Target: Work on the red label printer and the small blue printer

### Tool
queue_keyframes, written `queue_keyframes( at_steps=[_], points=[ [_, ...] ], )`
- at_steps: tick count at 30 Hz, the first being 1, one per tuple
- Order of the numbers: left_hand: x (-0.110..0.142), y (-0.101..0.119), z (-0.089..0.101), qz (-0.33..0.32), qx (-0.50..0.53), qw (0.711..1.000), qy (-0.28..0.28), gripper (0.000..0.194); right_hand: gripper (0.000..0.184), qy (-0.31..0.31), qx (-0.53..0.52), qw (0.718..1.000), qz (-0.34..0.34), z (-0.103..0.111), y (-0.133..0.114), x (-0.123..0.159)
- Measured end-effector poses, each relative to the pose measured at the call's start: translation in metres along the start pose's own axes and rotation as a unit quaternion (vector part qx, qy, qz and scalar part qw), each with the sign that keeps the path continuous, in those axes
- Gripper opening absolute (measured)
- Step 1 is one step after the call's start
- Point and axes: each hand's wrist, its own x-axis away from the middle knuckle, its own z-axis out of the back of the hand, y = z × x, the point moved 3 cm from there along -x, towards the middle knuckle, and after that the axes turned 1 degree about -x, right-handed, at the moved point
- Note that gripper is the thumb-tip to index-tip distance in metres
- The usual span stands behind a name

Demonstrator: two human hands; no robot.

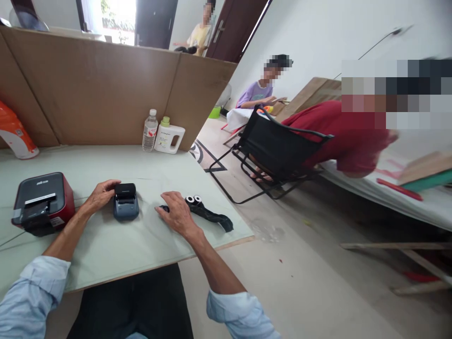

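Observation:
A small blue-grey label printer (125,203) with a black lid sits on the pale green table (116,245). My left hand (100,195) curls against its left side, fingers touching the lid's edge. My right hand (176,214) lies palm down on the table, fingers spread, resting on the left end of a black plastic bag (212,216). Two small white paper rolls (194,199) sit in that bag just beyond my fingers.
A larger red and black printer (42,202) stands at the left. A water bottle (150,131) and a white jug (169,136) stand by the cardboard wall (106,89). To the right, a person in red leans over a black folding chair (275,150); others sit farther back.

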Motion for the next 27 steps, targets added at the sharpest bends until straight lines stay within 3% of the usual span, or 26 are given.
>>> queue_keyframes(
  at_steps=[5,11,14,18,20,22,24,27],
  points=[
    [0.006,0.006,0.001,0.005,0.01,1.0,-0.023,0.06,0.03,-0.047,0.092,0.994,-0.031,0.004,0.008,0.007],
    [0.013,0.008,0.007,-0.015,-0.034,0.999,-0.023,0.061,0.03,-0.052,0.096,0.993,-0.045,-0.004,0.002,0.008],
    [0.021,0.014,0.011,-0.028,-0.109,0.994,0.004,0.062,0.028,-0.006,0.059,0.998,-0.027,0.007,0.001,0.009],
    [0.04,0.046,0.006,-0.119,-0.254,0.956,0.086,0.056,0.027,0.131,0.006,0.991,-0.041,0.038,0.006,0.022],
    [0.051,0.066,-0.009,-0.174,-0.295,0.933,0.111,0.05,0.03,0.149,-0.001,0.986,-0.079,0.048,0.012,0.036],
    [0.059,0.081,-0.033,-0.212,-0.315,0.921,0.089,0.043,0.031,0.128,0.004,0.984,-0.122,0.047,0.017,0.054],
    [0.063,0.087,-0.064,-0.232,-0.326,0.916,0.024,0.037,0.029,0.102,0.015,0.982,-0.158,0.039,0.02,0.072],
    [0.058,0.079,-0.112,-0.221,-0.345,0.908,-0.085,0.032,0.03,0.084,0.024,0.979,-0.185,0.023,0.021,0.088]
  ],
)
